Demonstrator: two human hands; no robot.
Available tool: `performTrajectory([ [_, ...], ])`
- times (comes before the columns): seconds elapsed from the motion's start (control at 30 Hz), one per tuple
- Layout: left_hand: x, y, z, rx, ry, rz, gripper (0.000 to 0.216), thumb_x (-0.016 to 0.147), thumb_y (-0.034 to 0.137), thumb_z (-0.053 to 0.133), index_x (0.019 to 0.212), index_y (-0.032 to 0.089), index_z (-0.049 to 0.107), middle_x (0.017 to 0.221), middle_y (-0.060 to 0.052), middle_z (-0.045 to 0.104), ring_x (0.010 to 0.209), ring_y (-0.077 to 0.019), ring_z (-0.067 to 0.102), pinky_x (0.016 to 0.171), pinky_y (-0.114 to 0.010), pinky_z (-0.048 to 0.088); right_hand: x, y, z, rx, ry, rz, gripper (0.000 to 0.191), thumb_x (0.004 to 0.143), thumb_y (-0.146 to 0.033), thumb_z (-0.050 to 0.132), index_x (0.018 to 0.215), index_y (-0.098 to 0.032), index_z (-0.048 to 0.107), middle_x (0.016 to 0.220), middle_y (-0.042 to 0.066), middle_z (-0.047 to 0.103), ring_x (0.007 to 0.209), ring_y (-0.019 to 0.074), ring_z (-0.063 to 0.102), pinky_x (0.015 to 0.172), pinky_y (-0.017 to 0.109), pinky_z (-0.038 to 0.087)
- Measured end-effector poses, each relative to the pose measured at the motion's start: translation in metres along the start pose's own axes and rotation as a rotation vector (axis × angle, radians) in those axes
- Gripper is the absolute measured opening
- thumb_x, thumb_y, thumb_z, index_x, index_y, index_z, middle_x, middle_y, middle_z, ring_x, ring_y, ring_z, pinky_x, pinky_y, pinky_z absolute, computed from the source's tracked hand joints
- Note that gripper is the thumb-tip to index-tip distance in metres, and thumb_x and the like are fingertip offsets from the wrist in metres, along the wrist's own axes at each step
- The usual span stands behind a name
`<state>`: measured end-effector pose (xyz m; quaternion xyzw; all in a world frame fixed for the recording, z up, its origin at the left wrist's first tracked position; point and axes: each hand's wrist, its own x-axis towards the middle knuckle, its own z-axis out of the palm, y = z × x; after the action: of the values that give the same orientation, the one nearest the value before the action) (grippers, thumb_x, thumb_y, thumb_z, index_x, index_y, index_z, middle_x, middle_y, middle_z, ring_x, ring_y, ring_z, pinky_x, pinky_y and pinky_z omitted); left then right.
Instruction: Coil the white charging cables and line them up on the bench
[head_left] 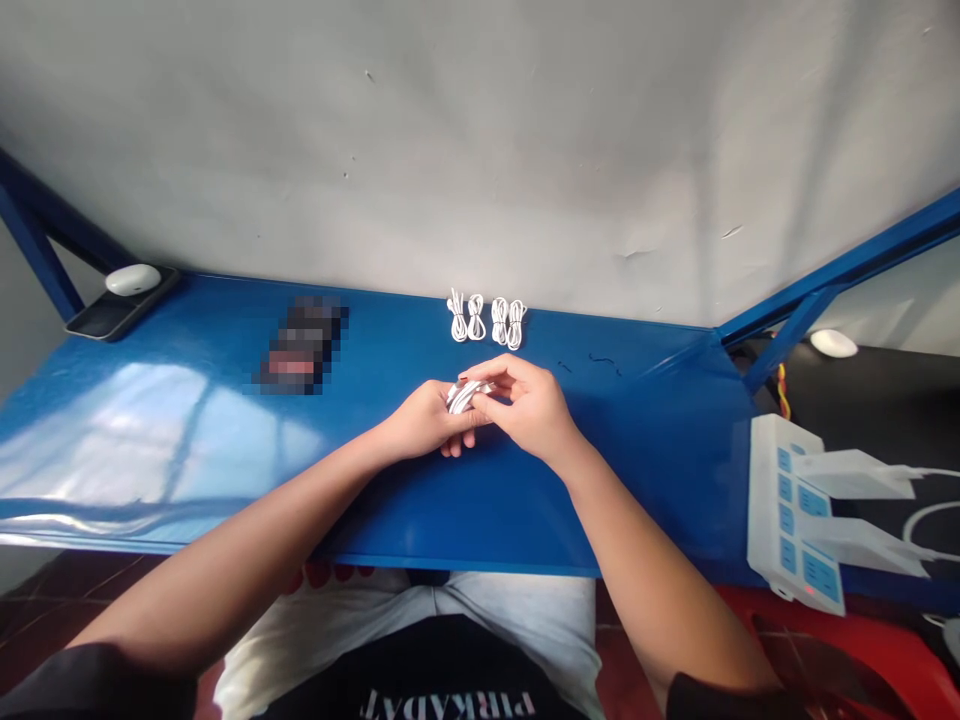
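A pale grey wall [480, 150] fills the upper part of the frame, marked with small chips and scuffs; soft bands of shadow [817, 130] run down it at the upper right. Below it, a glossy blue table [465, 520] spans the frame, with blue metal bars [847, 268] rising at both sides. Bright light [135, 430] reflects off its left part, crossed by darker lines. Reddish-brown floor [67, 590] shows at lower left, a red plastic seat [892, 655] at lower right, a black surface [900, 390] at right.

Black tray [112, 315] — white power strip [786, 518]
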<state>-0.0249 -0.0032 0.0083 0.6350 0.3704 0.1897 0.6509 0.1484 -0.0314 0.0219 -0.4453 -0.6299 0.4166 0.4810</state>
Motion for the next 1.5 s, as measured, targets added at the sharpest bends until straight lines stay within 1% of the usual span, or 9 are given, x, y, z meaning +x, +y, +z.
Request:
performTrajectory([
  [0.1,-0.001,0.001,0.003,-0.065,0.022,0.033,0.044,0.08,0.053,0.076,0.071,0.015,0.057,0.059,-0.002,0.065,0.042,-0.01,0.057,0.04,-0.02,0.041,0.0,-0.004,-0.003,-0.021,-0.008,-0.018,0.017,0.081,-0.015,0.07,0.097,-0.021,0.071,0.102,0.004,0.077,0.096,0.0204,0.075,0.091,0.036,0.061],
  [0.23,-0.001,0.001,0.004,-0.09,0.094,0.029,0.046,0.072,0.049,0.084,0.067,0.017,0.052,0.045,0.007,0.048,0.035,-0.0058,0.041,0.034,-0.019,0.029,0.0,-0.01,-0.008,-0.002,-0.091,-0.074,0.019,0.083,-0.018,0.072,0.102,-0.021,0.071,0.105,0.004,0.076,0.099,0.0204,0.073,0.093,0.036,0.059],
  [0.33,0.002,-0.001,0.005,-0.177,0.125,0.048,0.048,0.067,0.045,0.089,0.068,0.017,0.05,0.046,0.008,0.044,0.037,-0.0042,0.036,0.036,-0.019,0.027,0.0,-0.012,-0.01,0.058,-0.157,-0.069,0.022,0.089,-0.024,0.069,0.111,-0.023,0.07,0.113,0.005,0.075,0.104,0.0207,0.072,0.096,0.037,0.058],
  [0.43,0.004,-0.004,0.006,-0.253,0.127,0.099,0.05,0.065,0.04,0.091,0.066,0.017,0.047,0.052,0.009,0.041,0.044,-0.0025,0.033,0.041,-0.019,0.026,0.0,-0.01,-0.008,0.097,-0.137,-0.038,0.021,0.093,-0.028,0.066,0.114,-0.024,0.072,0.117,0.005,0.075,0.106,0.0202,0.072,0.096,0.036,0.058],
  [0.83,-0.005,0.002,0.002,-0.398,-0.147,0.101,0.039,0.091,0.049,0.067,0.081,0.019,0.044,0.063,0.006,0.042,0.052,-0.006,0.036,0.046,-0.019,0.028,0.004,-0.003,-0.011,0.082,-0.054,0.014,0.028,0.096,-0.037,0.065,0.121,-0.025,0.071,0.122,0.005,0.075,0.113,0.0227,0.071,0.101,0.039,0.057],
  [1.1,0.003,-0.006,-0.001,-0.296,-0.047,0.096,0.038,0.092,0.051,0.065,0.087,0.02,0.044,0.067,0.005,0.043,0.054,-0.0071,0.037,0.047,-0.02,0.031,0.006,0.0,-0.016,0.021,-0.065,0.017,0.044,0.099,-0.045,0.057,0.14,-0.031,0.06,0.138,0.005,0.067,0.128,0.0233,0.063,0.111,0.043,0.049],
  [1.23,0.005,-0.011,-0.004,-0.255,0.008,0.093,0.038,0.093,0.052,0.064,0.088,0.02,0.043,0.069,0.004,0.041,0.055,-0.0072,0.037,0.047,-0.019,0.03,0.013,0.003,-0.056,-0.317,0.17,0.104,0.032,0.094,-0.037,0.06,0.119,-0.023,0.074,0.124,0.009,0.073,0.112,0.0251,0.069,0.099,0.042,0.054],
  [1.37,0.006,-0.011,-0.008,-0.248,0.024,0.084,0.039,0.092,0.052,0.065,0.087,0.02,0.042,0.068,0.005,0.039,0.055,-0.0068,0.037,0.048,-0.019,0.029,0.013,0.02,-0.126,-0.692,0.42,0.457,0.033,0.082,-0.026,0.069,0.113,-0.019,0.077,0.112,0.012,0.076,0.101,0.0273,0.071,0.093,0.043,0.054],
  [1.5,0.006,-0.011,-0.009,-0.295,0.024,0.048,0.04,0.091,0.052,0.066,0.086,0.02,0.041,0.067,0.005,0.038,0.054,-0.0058,0.033,0.047,-0.019,0.025,0.008,0.038,-0.172,-0.729,0.507,0.72,0.035,0.074,-0.024,0.078,0.108,-0.018,0.079,0.106,0.011,0.076,0.09,0.0244,0.071,0.084,0.037,0.055],
])
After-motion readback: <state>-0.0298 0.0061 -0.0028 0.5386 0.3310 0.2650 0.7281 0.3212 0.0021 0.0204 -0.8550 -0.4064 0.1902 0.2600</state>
